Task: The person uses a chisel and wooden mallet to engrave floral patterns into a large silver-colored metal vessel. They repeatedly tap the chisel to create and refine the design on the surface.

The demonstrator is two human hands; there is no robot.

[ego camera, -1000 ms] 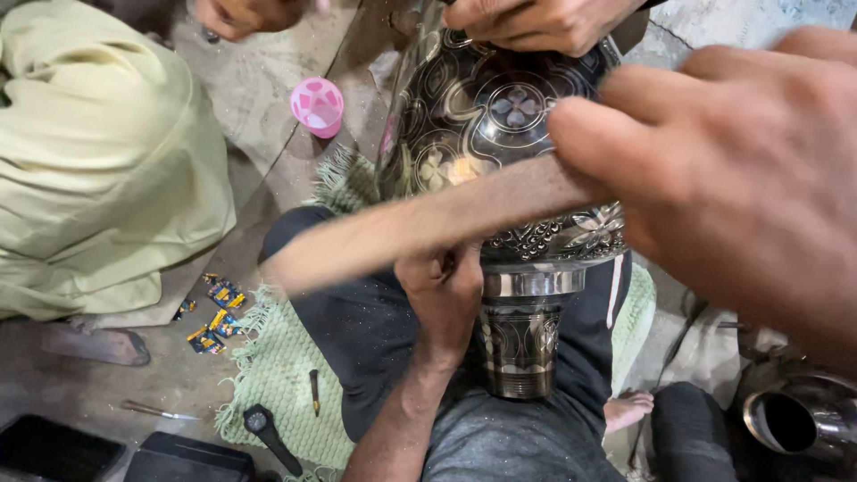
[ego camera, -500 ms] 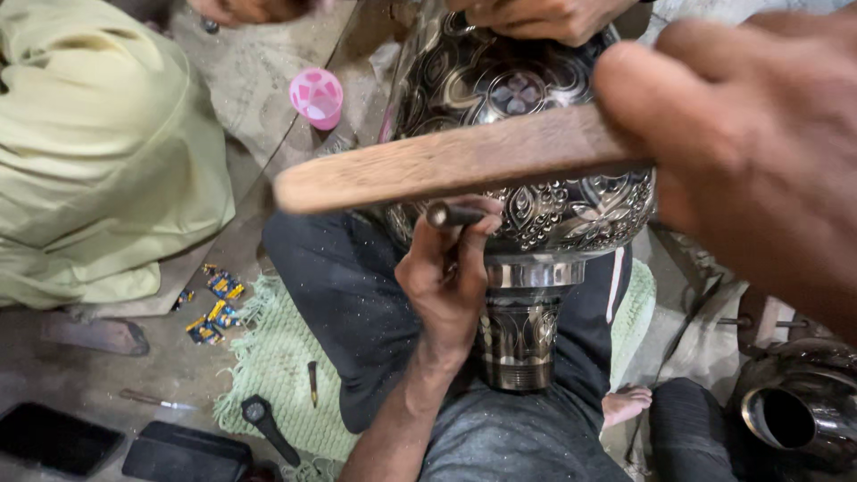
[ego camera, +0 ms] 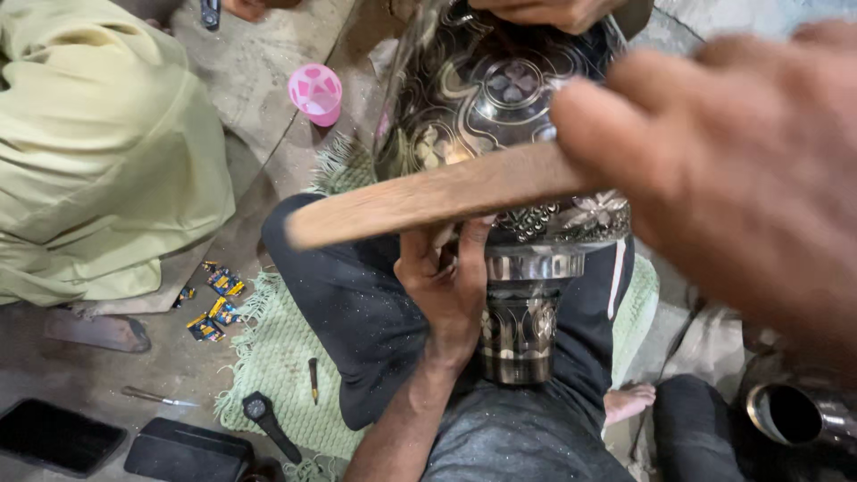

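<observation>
Wooden stick [ego camera: 428, 198] rose; pink cup [ego camera: 316, 94] empty-looking.

Vase on the lap, stick across it

The vase [ego camera: 522, 178] lies on the lap; the wooden stick [ego camera: 428, 198] crosses before it; a cup [ego camera: 315, 94] stands left on the floor [ego camera: 107, 375]; a mat [ego camera: 277, 357] lies under the legs

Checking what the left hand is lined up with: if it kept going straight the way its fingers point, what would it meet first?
Probably the engraved silver metal vase: the left hand points up at its belly, just under the wooden stick. Depth is unclear.
</observation>
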